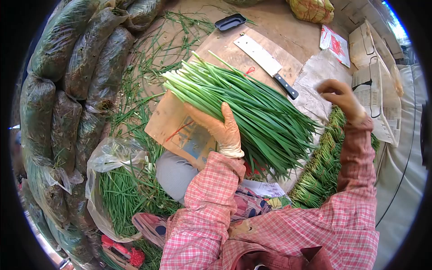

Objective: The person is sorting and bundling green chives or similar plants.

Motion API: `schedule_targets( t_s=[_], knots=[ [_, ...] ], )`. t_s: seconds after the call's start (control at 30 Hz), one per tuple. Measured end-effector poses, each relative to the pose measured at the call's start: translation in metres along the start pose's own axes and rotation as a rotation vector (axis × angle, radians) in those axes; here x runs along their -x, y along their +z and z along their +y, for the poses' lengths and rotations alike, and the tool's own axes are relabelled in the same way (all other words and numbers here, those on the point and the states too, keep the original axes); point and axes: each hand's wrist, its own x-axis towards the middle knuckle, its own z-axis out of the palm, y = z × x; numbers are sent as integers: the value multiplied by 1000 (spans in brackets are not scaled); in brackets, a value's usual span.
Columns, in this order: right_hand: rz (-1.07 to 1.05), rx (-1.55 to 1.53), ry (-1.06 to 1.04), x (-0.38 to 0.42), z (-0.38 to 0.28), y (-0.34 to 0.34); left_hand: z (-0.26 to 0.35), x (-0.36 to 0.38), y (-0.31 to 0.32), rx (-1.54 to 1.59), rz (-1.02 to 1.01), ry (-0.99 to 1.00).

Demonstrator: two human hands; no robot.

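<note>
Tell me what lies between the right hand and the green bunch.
The head view shows pale sheeting and the end of the cleaver handle between the right hand and the bunch.

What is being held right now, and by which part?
The left hand holds the bunch of long green stalks from its near side, closer to the pale stem ends than the dark leaf tips.

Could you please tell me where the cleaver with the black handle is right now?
In the head view, the broad-bladed cleaver with the black handle lies on the wooden board, just beyond the large green leafy bundle.
</note>
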Motion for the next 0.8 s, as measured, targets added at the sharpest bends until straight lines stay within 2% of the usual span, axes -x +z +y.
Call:
schedule_targets(
  t_s=[0.03, 0.07, 0.1, 0.13, 0.2, 0.23, 0.3, 0.47, 0.57, 0.67, 0.77, 0.8],
  knots=[
    [12, 615, 73, -3, 37, 13, 1, 1, 1, -21, 2, -7],
    [-213, 1261, 324, -13, 19, 20, 1, 1, 2, -42, -1, -10],
    [128, 881, -33, -15, -1, 29, 1, -1, 4, -38, -10, 6],
    [211, 342, -94, -29, -15, 45, 0, -2, 4, -41, -7, 18],
    [241, 26, -229, -61, -65, 81, 2, -1, 2, -60, -13, 9],
    [223, -45, -260, -70, -94, 93, 4, -2, 2, -29, -28, 5],
    [223, 98, -465, -96, -103, 119, 6, -4, 1, 35, -43, -6],
    [174, 316, -631, -118, -103, 148, 4, -2, 0, 2, -34, -37],
    [142, 396, -605, -123, -101, 153, 3, -2, 1, -36, -38, -29],
    [205, 403, -565, -119, -97, 156, 3, -2, 0, -38, -40, -31],
    [4, -415, -267, -91, -96, 137, 4, -2, 0, -26, -39, -44],
    [-13, -588, -198, -76, -99, 122, 3, -2, -1, -32, -38, -42]
  ],
)
